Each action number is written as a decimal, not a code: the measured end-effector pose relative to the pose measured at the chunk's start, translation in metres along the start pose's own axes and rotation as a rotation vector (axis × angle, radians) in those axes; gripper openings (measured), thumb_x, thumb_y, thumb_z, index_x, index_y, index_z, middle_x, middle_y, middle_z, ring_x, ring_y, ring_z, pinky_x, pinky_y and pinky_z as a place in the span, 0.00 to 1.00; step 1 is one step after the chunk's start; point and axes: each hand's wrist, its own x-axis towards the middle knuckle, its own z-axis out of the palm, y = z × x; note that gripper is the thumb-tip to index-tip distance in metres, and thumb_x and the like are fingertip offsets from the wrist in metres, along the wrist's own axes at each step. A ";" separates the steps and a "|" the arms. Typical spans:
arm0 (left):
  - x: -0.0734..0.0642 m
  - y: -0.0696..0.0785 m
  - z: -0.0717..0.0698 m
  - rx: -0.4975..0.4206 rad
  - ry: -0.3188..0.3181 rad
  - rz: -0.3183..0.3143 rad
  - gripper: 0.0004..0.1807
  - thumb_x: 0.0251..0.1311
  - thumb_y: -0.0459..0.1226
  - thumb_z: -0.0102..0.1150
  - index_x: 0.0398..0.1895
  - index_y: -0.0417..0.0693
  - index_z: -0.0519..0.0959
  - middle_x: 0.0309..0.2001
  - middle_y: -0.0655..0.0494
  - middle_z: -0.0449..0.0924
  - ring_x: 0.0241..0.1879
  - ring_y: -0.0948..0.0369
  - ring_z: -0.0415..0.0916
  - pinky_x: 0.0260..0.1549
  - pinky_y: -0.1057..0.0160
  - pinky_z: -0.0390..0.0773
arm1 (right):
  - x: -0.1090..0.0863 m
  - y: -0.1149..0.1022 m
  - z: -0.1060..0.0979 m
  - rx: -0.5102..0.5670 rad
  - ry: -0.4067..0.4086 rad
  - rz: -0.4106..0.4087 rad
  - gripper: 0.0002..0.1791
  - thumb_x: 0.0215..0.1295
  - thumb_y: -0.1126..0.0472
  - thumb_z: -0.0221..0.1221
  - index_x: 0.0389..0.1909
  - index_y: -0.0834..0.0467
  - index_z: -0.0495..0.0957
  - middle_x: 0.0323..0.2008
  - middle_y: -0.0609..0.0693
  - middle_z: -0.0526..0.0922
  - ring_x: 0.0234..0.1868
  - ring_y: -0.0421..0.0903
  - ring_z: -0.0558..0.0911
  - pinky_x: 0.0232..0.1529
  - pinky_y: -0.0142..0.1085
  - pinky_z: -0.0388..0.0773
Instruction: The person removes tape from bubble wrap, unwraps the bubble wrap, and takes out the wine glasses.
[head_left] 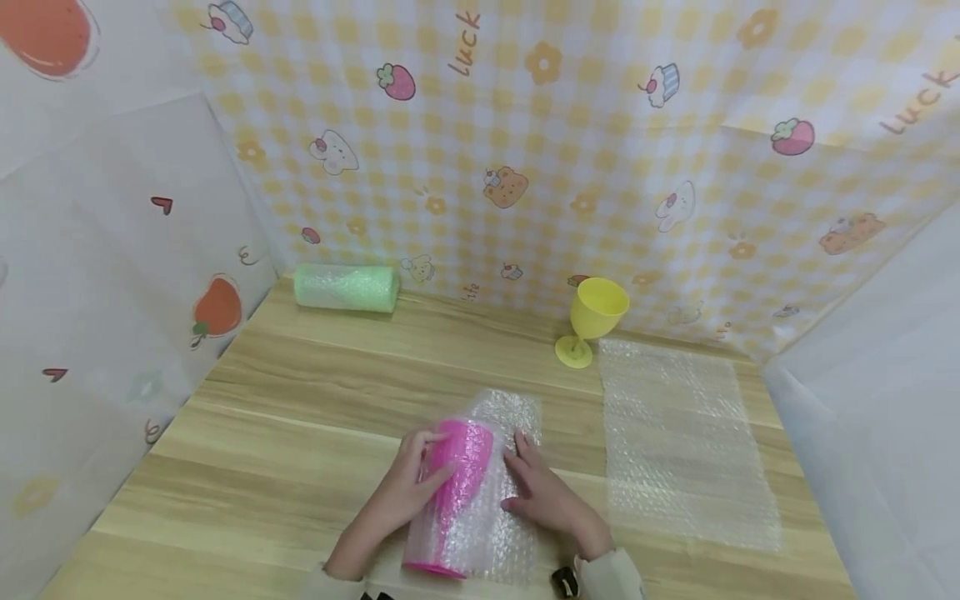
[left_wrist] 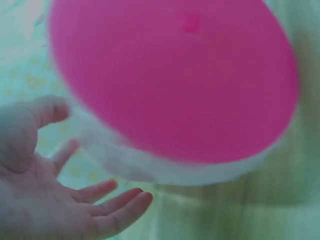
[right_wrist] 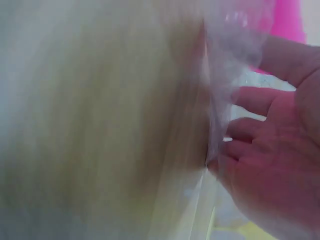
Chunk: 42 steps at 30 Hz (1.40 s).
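A pink goblet (head_left: 463, 457) lies on its side, rolled in clear bubble wrap (head_left: 517, 412), with its foot toward the person. My left hand (head_left: 407, 485) holds the wrapped goblet from the left, thumb over the bowl. In the left wrist view, the round pink foot (left_wrist: 190, 100) fills much of the picture, and the left fingers (left_wrist: 107, 210) spread beside it. My right hand (head_left: 551, 492) is at the wrap's loose right-hand part, fingers spread. The right wrist view shows the fingers (right_wrist: 257, 100) extended against the clear sheet, their tips partly behind it.
A yellow goblet (head_left: 596, 310) stands upright at the back. Right of it, another bubble wrap sheet (head_left: 682, 442) lies flat. A green object in bubble wrap (head_left: 347, 288) lies at the back left. Patterned cloth (head_left: 570, 133) hangs behind the wooden table (head_left: 285, 408).
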 end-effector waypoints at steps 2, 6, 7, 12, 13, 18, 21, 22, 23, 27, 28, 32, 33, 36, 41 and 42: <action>-0.002 0.007 -0.006 0.059 0.015 -0.001 0.22 0.60 0.43 0.56 0.54 0.42 0.67 0.62 0.37 0.59 0.55 0.41 0.65 0.48 0.40 0.74 | -0.001 0.001 0.003 -0.005 0.025 -0.007 0.42 0.55 0.58 0.62 0.68 0.67 0.54 0.71 0.67 0.37 0.71 0.65 0.39 0.68 0.58 0.44; -0.004 0.030 -0.007 0.270 0.059 0.083 0.25 0.57 0.42 0.59 0.55 0.41 0.69 0.64 0.38 0.59 0.63 0.40 0.58 0.54 0.38 0.69 | 0.000 0.001 0.007 0.010 0.061 -0.004 0.42 0.53 0.60 0.64 0.67 0.68 0.56 0.71 0.69 0.38 0.71 0.65 0.39 0.67 0.59 0.45; -0.005 0.036 -0.005 0.331 0.051 0.127 0.25 0.57 0.42 0.60 0.56 0.42 0.69 0.63 0.39 0.61 0.63 0.42 0.57 0.56 0.40 0.69 | 0.000 0.002 0.008 0.014 0.069 0.002 0.42 0.52 0.60 0.64 0.67 0.68 0.56 0.71 0.68 0.38 0.71 0.65 0.39 0.67 0.58 0.44; -0.005 0.061 0.013 0.691 -0.127 0.378 0.28 0.58 0.48 0.57 0.62 0.55 0.68 0.58 0.48 0.69 0.60 0.51 0.65 0.57 0.49 0.71 | 0.000 0.003 0.011 0.063 0.099 0.002 0.41 0.52 0.62 0.63 0.66 0.67 0.58 0.71 0.68 0.38 0.71 0.65 0.38 0.67 0.60 0.44; -0.005 0.064 0.018 0.773 -0.168 0.408 0.29 0.58 0.50 0.56 0.63 0.58 0.67 0.58 0.50 0.70 0.58 0.53 0.66 0.56 0.51 0.73 | 0.000 0.003 0.012 0.078 0.101 -0.002 0.40 0.52 0.63 0.62 0.66 0.67 0.58 0.71 0.68 0.38 0.71 0.65 0.38 0.67 0.60 0.43; -0.002 0.074 0.035 1.052 -0.247 0.396 0.33 0.53 0.58 0.57 0.63 0.65 0.67 0.57 0.54 0.72 0.51 0.55 0.69 0.44 0.57 0.78 | 0.001 0.003 0.013 0.131 0.103 -0.011 0.38 0.52 0.66 0.61 0.66 0.64 0.59 0.71 0.68 0.36 0.71 0.65 0.36 0.66 0.62 0.41; 0.003 0.075 0.036 1.153 -0.204 0.332 0.36 0.47 0.63 0.57 0.62 0.68 0.68 0.56 0.54 0.72 0.53 0.53 0.68 0.51 0.53 0.74 | 0.001 0.003 0.014 0.127 0.114 -0.005 0.39 0.51 0.66 0.62 0.66 0.63 0.60 0.71 0.69 0.37 0.71 0.65 0.37 0.66 0.62 0.42; 0.005 0.074 0.035 1.176 -0.189 0.313 0.36 0.45 0.64 0.57 0.61 0.68 0.69 0.56 0.54 0.72 0.55 0.52 0.68 0.54 0.51 0.71 | 0.001 0.003 0.014 0.129 0.115 -0.001 0.38 0.52 0.65 0.62 0.66 0.63 0.60 0.71 0.68 0.37 0.71 0.65 0.37 0.67 0.61 0.41; 0.007 0.072 0.032 1.195 -0.173 0.298 0.37 0.44 0.65 0.57 0.60 0.67 0.70 0.56 0.54 0.72 0.56 0.51 0.68 0.57 0.49 0.69 | 0.001 0.003 0.014 0.128 0.116 0.000 0.38 0.52 0.65 0.62 0.66 0.63 0.61 0.71 0.68 0.38 0.71 0.65 0.37 0.67 0.61 0.41; 0.008 0.061 0.015 1.121 -0.150 0.212 0.37 0.41 0.64 0.60 0.57 0.61 0.73 0.57 0.47 0.70 0.57 0.45 0.66 0.51 0.50 0.76 | 0.000 0.002 0.013 0.151 0.109 0.008 0.39 0.51 0.63 0.63 0.65 0.66 0.60 0.71 0.67 0.38 0.72 0.64 0.37 0.67 0.60 0.40; 0.008 0.058 0.010 1.063 -0.151 0.185 0.37 0.42 0.62 0.62 0.57 0.59 0.73 0.56 0.45 0.69 0.57 0.43 0.66 0.44 0.52 0.80 | 0.000 0.002 0.013 0.155 0.109 0.008 0.40 0.51 0.63 0.64 0.65 0.66 0.60 0.71 0.66 0.38 0.72 0.64 0.37 0.68 0.60 0.40; 0.005 0.047 -0.010 0.809 -0.136 0.119 0.33 0.48 0.50 0.67 0.59 0.52 0.71 0.54 0.41 0.67 0.52 0.44 0.68 0.22 0.60 0.80 | -0.001 0.004 0.013 0.164 0.107 0.015 0.40 0.52 0.63 0.63 0.66 0.67 0.59 0.72 0.65 0.38 0.72 0.63 0.37 0.68 0.59 0.40; 0.004 0.045 -0.014 0.752 -0.130 0.115 0.32 0.49 0.46 0.67 0.59 0.50 0.70 0.53 0.41 0.67 0.50 0.46 0.69 0.22 0.62 0.79 | -0.001 0.004 0.013 0.165 0.106 0.016 0.40 0.52 0.63 0.63 0.66 0.66 0.59 0.72 0.64 0.37 0.72 0.63 0.36 0.68 0.59 0.40; 0.001 0.040 -0.025 0.644 -0.109 0.136 0.28 0.51 0.37 0.64 0.57 0.45 0.70 0.50 0.43 0.70 0.40 0.55 0.72 0.23 0.67 0.76 | -0.001 0.006 0.013 0.168 0.108 0.016 0.40 0.52 0.63 0.63 0.66 0.66 0.59 0.72 0.64 0.37 0.72 0.62 0.36 0.68 0.59 0.39; -0.001 0.036 -0.040 0.503 -0.085 0.091 0.25 0.52 0.28 0.57 0.56 0.44 0.70 0.41 0.48 0.73 0.25 0.65 0.69 0.18 0.76 0.71 | 0.001 0.006 0.014 0.167 0.112 0.009 0.40 0.52 0.63 0.63 0.66 0.66 0.59 0.72 0.65 0.37 0.72 0.63 0.36 0.68 0.59 0.39; -0.002 0.034 -0.044 0.480 -0.076 0.071 0.24 0.53 0.28 0.56 0.56 0.44 0.70 0.41 0.49 0.73 0.24 0.66 0.68 0.17 0.77 0.71 | 0.001 0.005 0.014 0.169 0.111 0.009 0.40 0.52 0.63 0.63 0.66 0.67 0.59 0.72 0.65 0.37 0.72 0.63 0.36 0.68 0.59 0.39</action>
